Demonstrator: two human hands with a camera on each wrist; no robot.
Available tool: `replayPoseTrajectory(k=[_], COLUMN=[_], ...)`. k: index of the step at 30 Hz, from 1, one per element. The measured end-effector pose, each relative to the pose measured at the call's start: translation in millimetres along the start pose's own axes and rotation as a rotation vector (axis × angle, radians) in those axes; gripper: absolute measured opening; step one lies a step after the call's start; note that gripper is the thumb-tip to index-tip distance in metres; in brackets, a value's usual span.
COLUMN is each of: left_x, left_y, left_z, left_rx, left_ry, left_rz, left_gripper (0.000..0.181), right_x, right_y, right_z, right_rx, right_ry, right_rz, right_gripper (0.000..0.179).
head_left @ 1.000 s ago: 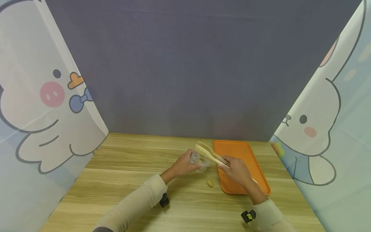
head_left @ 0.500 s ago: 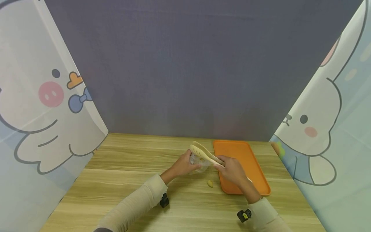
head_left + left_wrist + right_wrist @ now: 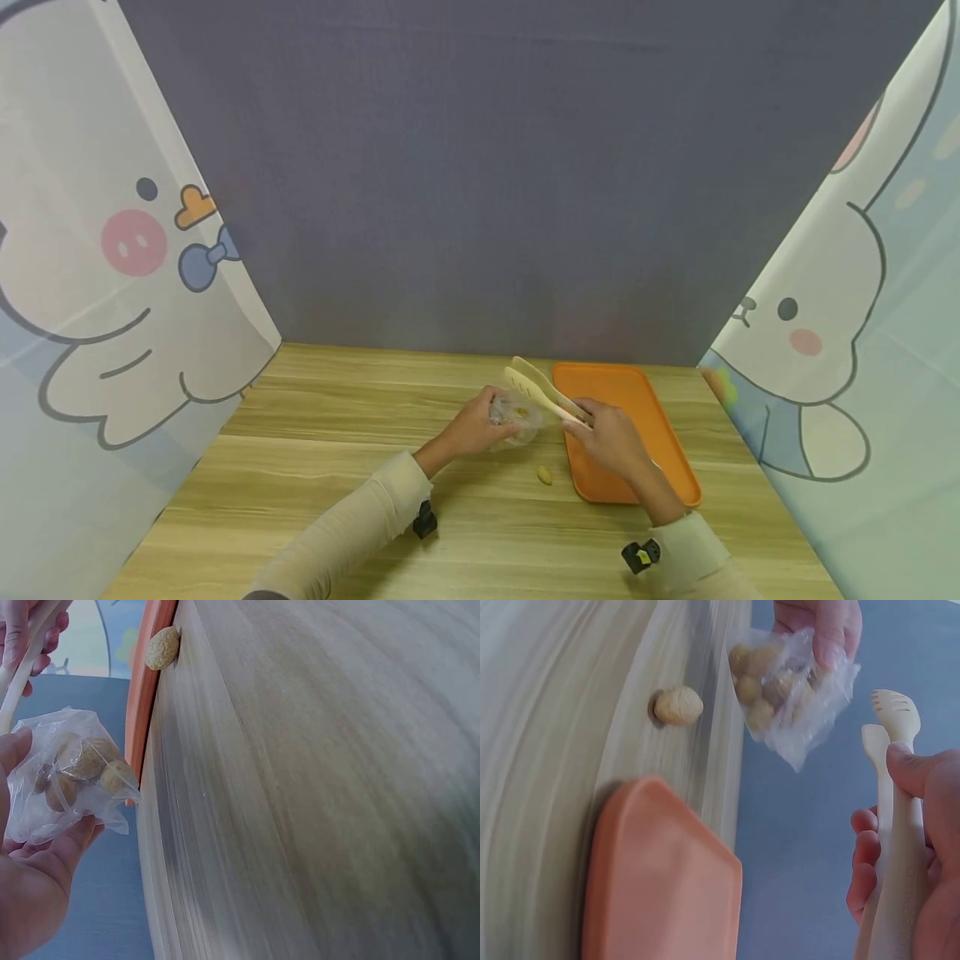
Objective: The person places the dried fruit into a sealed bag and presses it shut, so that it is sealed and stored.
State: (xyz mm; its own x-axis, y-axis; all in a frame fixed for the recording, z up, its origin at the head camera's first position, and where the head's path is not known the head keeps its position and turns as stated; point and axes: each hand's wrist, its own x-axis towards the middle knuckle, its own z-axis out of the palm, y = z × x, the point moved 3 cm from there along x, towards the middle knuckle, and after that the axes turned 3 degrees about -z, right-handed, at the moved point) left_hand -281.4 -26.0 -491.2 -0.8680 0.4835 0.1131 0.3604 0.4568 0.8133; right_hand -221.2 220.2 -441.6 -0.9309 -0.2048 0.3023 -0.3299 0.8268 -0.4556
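My left hand grips a clear plastic bag from the side, thumb near its mouth. Several round tan nuts, walnut-like, show through the film; in the right wrist view the bag bulges with them. My right hand holds cream-coloured tongs with one slotted head. The tong tips are slightly parted with nothing between them, raised near the bag in the head view. A single bumpy tan nut lies on the table between the bag and me.
An orange tray lies on the wood-grain table under and beyond my right hand, close to the loose nut. A dark grey panel closes off the back. Cartoon-printed sheets stand at both sides.
The tongs swung left over the bag half a second ago and are now back to the right, their heads a little higher. The left hand and the loose nut have stayed in place.
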Motion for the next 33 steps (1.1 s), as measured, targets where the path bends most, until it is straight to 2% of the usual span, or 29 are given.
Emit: replayPoseTrajectory(k=[13,20,27,33], left_x=[-2.0,-2.9,-2.9,-3.3], left_y=[0.3,-1.6,-4.0,-4.7], left_z=[-1.0,-1.8,-2.2,-3.2], left_rx=[0.002,-0.002,0.001,0.002], left_ry=[0.003,0.005,0.002,0.006], left_rz=[-0.019,-0.014,-0.012,-0.014], left_gripper=[0.064,0.062,0.063,0.063], right_x=[-7.8,-17.5,-28.6,-37.0], right_y=[41,68,96,116], right_z=[-31,-49,-58,-64], right_rx=[-0.018,-0.050,-0.106,-0.104], right_ry=[0.053,0.049,0.066,0.044], right_rz=[0.081,0.150,0.158,0.235], right_gripper=[0.051,0.053,0.051,0.056])
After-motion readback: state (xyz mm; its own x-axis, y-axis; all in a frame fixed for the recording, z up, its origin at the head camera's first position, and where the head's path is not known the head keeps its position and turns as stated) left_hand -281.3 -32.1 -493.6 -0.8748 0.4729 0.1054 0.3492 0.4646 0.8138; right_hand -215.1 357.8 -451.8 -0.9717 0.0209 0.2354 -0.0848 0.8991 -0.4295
